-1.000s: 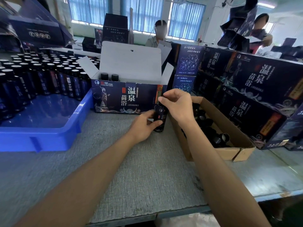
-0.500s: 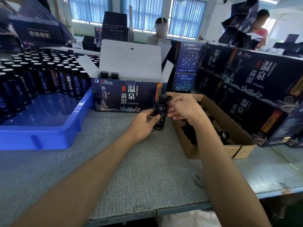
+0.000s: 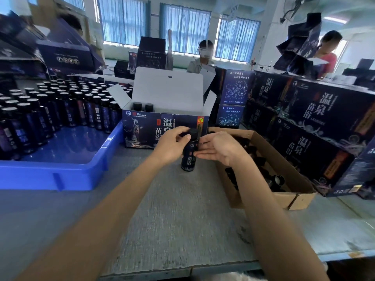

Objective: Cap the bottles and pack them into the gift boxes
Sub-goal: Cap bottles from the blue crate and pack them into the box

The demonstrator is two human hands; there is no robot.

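At grey table point(image 3: 182, 209), left hand point(image 3: 172, 145) grips bottle point(image 3: 189, 159) labelled 苗浴

Left hand point(image 3: 172, 146) masks part of the bottle point(image 3: 189, 162); blue tray point(image 3: 40, 175) runs off the left edge, its far bottles point(image 3: 60, 88) blurred.

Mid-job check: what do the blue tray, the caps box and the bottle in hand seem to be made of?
The blue tray looks like moulded plastic, glossy: light glares off its floor. The caps box is matte brown cardboard, with raw cut edges. The bottle is dark and shiny under a printed label; glass or plastic, I cannot tell.
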